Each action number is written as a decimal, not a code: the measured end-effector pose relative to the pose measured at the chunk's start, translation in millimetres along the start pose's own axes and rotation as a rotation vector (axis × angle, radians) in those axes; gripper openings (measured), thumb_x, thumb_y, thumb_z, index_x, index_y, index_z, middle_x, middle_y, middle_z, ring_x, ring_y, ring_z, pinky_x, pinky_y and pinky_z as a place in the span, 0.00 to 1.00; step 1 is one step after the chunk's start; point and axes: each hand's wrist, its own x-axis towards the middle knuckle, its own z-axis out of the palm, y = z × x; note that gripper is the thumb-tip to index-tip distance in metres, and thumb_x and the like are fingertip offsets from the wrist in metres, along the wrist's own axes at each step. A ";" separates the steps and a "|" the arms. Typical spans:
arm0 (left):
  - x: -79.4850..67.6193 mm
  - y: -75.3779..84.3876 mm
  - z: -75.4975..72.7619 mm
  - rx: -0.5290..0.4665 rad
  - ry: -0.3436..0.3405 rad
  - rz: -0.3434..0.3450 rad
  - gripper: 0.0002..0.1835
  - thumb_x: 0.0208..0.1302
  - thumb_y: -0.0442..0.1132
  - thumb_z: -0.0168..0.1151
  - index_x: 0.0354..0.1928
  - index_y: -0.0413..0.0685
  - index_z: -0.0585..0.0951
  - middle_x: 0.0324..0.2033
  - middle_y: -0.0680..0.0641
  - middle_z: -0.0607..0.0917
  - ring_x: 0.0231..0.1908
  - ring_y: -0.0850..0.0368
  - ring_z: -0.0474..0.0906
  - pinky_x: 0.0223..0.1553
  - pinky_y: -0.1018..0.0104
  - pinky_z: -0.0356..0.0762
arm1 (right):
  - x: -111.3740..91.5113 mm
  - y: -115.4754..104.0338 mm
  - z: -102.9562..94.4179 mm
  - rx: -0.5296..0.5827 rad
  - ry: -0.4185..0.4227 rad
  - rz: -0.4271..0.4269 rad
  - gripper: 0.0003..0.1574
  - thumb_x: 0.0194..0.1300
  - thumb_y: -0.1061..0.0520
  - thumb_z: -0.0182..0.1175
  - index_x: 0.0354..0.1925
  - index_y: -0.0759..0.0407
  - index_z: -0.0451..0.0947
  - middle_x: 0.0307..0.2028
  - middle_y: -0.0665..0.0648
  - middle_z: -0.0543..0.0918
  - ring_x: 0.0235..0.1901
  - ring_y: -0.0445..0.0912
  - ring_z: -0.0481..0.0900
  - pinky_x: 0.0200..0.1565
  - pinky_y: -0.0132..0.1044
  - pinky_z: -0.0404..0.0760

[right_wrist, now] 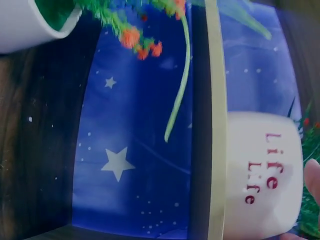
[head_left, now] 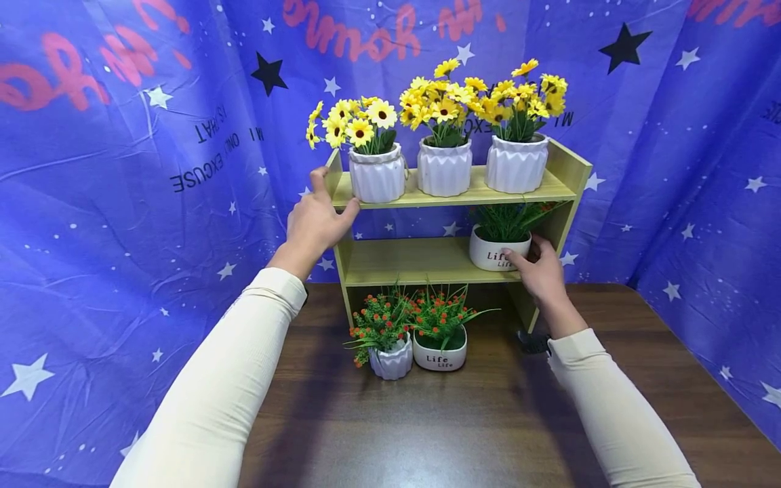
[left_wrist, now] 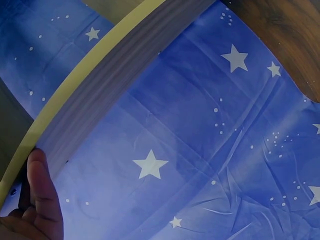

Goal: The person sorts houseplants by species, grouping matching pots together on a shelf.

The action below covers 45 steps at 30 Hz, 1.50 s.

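Note:
A light wooden shelf rack [head_left: 403, 261] stands on the table. My left hand [head_left: 317, 220] grips its left side near the top board, the thumb at the board's front edge; the left wrist view shows a digit against the side panel [left_wrist: 95, 75]. On the middle board's right end sits a white oval flowerpot [head_left: 488, 254] lettered "Life", with green leaves. My right hand [head_left: 543, 271] holds this pot by its right side, thumb on the front. In the right wrist view the same flowerpot [right_wrist: 255, 215] appears sideways on the board, with only fingertips showing.
Three white pots of yellow flowers [head_left: 444, 169] line the top board. Below, a ribbed white pot [head_left: 390, 359] and another oval "Life" pot [head_left: 439, 359], both with red-flowered plants, stand on the brown table [head_left: 390, 434]. A blue starred curtain [head_left: 152, 285] hangs behind.

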 end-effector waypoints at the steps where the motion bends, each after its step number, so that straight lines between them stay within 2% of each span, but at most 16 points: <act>1: -0.1 0.1 0.2 -0.001 0.000 -0.001 0.43 0.64 0.65 0.51 0.71 0.55 0.47 0.30 0.38 0.77 0.27 0.41 0.77 0.27 0.49 0.73 | -3.9 -0.6 -0.9 -0.005 0.014 0.002 0.47 0.70 0.49 0.61 0.74 0.67 0.52 0.68 0.70 0.66 0.66 0.59 0.66 0.63 0.53 0.67; 7: 0.7 0.1 1.3 0.004 0.021 -0.017 0.42 0.64 0.66 0.52 0.71 0.56 0.48 0.34 0.35 0.79 0.32 0.38 0.78 0.31 0.47 0.74 | -28.7 -0.4 -6.8 -0.069 0.114 -0.006 0.41 0.68 0.46 0.63 0.69 0.66 0.63 0.65 0.66 0.70 0.63 0.59 0.70 0.59 0.54 0.70; 12: 1.0 0.7 0.9 0.001 0.023 -0.019 0.42 0.64 0.65 0.52 0.71 0.56 0.48 0.37 0.33 0.79 0.34 0.36 0.79 0.34 0.45 0.75 | -49.4 7.9 -11.5 -0.053 0.114 -0.026 0.39 0.68 0.48 0.64 0.68 0.66 0.65 0.64 0.65 0.72 0.61 0.59 0.72 0.59 0.53 0.69; 22: 0.7 1.6 0.1 0.004 0.020 -0.024 0.42 0.64 0.65 0.52 0.71 0.56 0.48 0.36 0.34 0.79 0.33 0.38 0.78 0.33 0.46 0.74 | -91.5 32.8 -6.6 -0.087 0.022 -0.032 0.39 0.67 0.47 0.65 0.66 0.66 0.66 0.62 0.65 0.74 0.59 0.57 0.74 0.55 0.45 0.70; 24: 0.5 1.5 0.2 0.004 0.020 -0.022 0.42 0.64 0.65 0.52 0.71 0.56 0.48 0.37 0.34 0.79 0.33 0.37 0.78 0.33 0.46 0.74 | -98.7 37.1 -2.9 -0.085 -0.005 -0.028 0.40 0.67 0.46 0.66 0.66 0.66 0.66 0.62 0.66 0.74 0.59 0.58 0.73 0.55 0.47 0.70; 30: 0.2 0.5 0.3 0.006 0.024 -0.021 0.42 0.64 0.65 0.52 0.71 0.56 0.48 0.37 0.34 0.80 0.34 0.37 0.78 0.33 0.46 0.74 | -113.1 53.6 15.1 -0.103 -0.091 0.003 0.39 0.65 0.48 0.67 0.66 0.66 0.66 0.62 0.67 0.73 0.60 0.58 0.74 0.52 0.36 0.75; 33: 0.0 0.7 0.6 0.003 0.023 -0.018 0.42 0.64 0.65 0.52 0.71 0.56 0.48 0.37 0.34 0.80 0.34 0.37 0.78 0.33 0.46 0.74 | -117.6 62.8 27.5 -0.090 -0.120 0.014 0.39 0.64 0.51 0.69 0.65 0.67 0.66 0.62 0.68 0.73 0.60 0.60 0.74 0.54 0.44 0.76; 37: -0.3 0.8 1.2 0.003 0.021 -0.022 0.42 0.64 0.65 0.52 0.71 0.56 0.48 0.38 0.33 0.80 0.35 0.38 0.78 0.34 0.45 0.74 | -122.4 74.9 44.8 -0.078 -0.163 0.030 0.41 0.62 0.52 0.70 0.65 0.68 0.66 0.63 0.70 0.72 0.61 0.63 0.72 0.58 0.56 0.72; 45: -0.4 2.5 1.9 0.001 0.023 -0.011 0.42 0.64 0.65 0.52 0.71 0.56 0.48 0.37 0.34 0.79 0.33 0.38 0.78 0.33 0.46 0.74 | -124.4 90.4 70.3 -0.080 -0.228 0.079 0.45 0.60 0.50 0.72 0.66 0.69 0.65 0.64 0.71 0.71 0.62 0.65 0.70 0.60 0.58 0.69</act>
